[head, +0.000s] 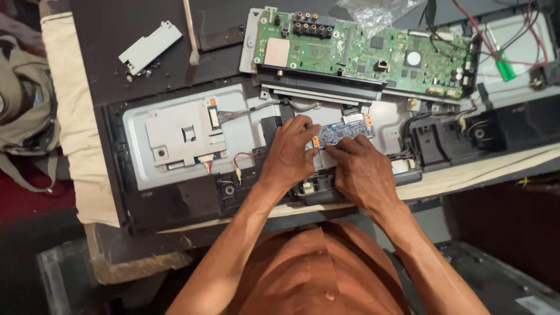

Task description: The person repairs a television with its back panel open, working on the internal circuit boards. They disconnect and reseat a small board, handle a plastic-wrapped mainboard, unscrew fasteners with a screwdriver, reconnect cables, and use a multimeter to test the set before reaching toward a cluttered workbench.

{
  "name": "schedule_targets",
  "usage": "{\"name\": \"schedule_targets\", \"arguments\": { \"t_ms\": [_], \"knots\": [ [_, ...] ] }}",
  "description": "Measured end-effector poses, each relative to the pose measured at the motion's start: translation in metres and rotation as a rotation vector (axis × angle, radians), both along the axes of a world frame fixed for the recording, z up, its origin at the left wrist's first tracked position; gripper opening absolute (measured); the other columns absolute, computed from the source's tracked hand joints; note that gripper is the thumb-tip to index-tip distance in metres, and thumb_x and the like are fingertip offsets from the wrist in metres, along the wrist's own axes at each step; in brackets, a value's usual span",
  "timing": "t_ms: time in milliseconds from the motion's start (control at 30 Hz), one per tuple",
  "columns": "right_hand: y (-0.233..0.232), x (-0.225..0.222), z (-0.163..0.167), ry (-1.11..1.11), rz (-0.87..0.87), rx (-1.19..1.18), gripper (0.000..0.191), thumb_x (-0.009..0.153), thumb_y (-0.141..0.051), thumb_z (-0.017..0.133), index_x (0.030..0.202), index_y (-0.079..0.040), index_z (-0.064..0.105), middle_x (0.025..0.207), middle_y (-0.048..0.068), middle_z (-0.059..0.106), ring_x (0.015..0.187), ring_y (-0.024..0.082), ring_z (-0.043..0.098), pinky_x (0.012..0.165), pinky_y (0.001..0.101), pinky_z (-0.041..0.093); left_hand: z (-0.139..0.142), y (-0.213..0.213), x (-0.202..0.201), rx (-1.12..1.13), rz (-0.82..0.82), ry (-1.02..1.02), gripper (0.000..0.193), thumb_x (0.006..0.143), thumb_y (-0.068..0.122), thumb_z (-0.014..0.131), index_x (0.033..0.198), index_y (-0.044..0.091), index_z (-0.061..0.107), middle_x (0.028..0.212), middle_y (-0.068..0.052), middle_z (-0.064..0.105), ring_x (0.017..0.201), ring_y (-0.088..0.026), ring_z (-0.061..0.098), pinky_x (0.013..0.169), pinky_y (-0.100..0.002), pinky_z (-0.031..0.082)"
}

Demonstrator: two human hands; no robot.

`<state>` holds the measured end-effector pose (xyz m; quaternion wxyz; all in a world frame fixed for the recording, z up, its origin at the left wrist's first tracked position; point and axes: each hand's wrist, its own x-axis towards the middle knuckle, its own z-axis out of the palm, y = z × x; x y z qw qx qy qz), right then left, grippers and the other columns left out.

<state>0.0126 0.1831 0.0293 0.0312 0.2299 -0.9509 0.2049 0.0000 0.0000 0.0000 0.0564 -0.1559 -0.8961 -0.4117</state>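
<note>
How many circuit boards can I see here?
2: a large green board at the top, and a small blue board under both hands. Others may be hidden beneath metal covers.

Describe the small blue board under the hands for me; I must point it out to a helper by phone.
Start at the grey metal back panel of the opened flat screen. Below the large green circuit board lies the small blue board, touched by the left hand and right hand. Unlike its neighbours, it is narrow, blue, with orange corners.
</note>
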Motion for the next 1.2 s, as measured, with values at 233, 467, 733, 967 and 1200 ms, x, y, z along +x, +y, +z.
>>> {"name": "schedule_targets", "arguments": {
  "t_ms": [233,467,733,967,1200],
  "knots": [
    [0.004,-0.018,0.040,-0.027,0.060,-0.003,0.036,0.086,-0.004,0.060,0.116,-0.014,0.078,0.099,0.005,0.070,0.095,0.031,0.062,0.072,0.0457,0.055,0.040,-0.002,-0.014,0.003,0.025,0.009,0.049,0.068,-0.002,0.081,0.116,0.000,0.070,0.113,-0.013,0.060,0.107,-0.036,0.059,0.089,-0.046,0.048],
    [-0.014,-0.033,0.033,0.007,0.120,-0.029,0.036,0.081,-0.004,0.059,0.109,-0.014,0.079,0.099,0.006,0.070,0.097,0.032,0.062,0.076,0.0461,0.056,0.037,-0.023,-0.027,-0.049,0.029,0.107,0.045,0.066,0.001,0.081,0.110,0.002,0.072,0.107,-0.012,0.061,0.105,-0.034,0.060,0.085,-0.045,0.048],
    [0.009,-0.061,0.032,0.076,0.197,0.045,0.039,0.075,-0.002,0.058,0.105,-0.013,0.080,0.100,0.003,0.071,0.097,0.030,0.061,0.075,0.0440,0.056,0.035,0.002,-0.048,-0.113,0.046,0.133,0.040,0.063,0.002,0.082,0.102,0.001,0.072,0.106,-0.012,0.060,0.108,-0.034,0.060,0.084,-0.047,0.047],
    [0.018,-0.088,0.036,0.065,0.222,0.104,0.031,0.079,-0.006,0.059,0.101,-0.012,0.080,0.094,0.004,0.070,0.097,0.030,0.062,0.074,0.0452,0.056,0.037,0.012,-0.073,-0.114,0.067,0.106,0.044,0.063,0.003,0.081,0.106,0.002,0.073,0.106,-0.011,0.061,0.106,-0.032,0.061,0.083,-0.046,0.047],
    [0.013,-0.094,0.042,0.035,0.245,0.105,0.022,0.087,-0.009,0.059,0.096,-0.010,0.078,0.093,0.004,0.070,0.097,0.031,0.063,0.071,0.0473,0.056,0.037,0.008,-0.078,-0.104,0.062,0.108,0.043,0.063,0.004,0.082,0.105,0.002,0.073,0.105,-0.010,0.061,0.105,-0.031,0.061,0.084,-0.045,0.048]
  ]
}}
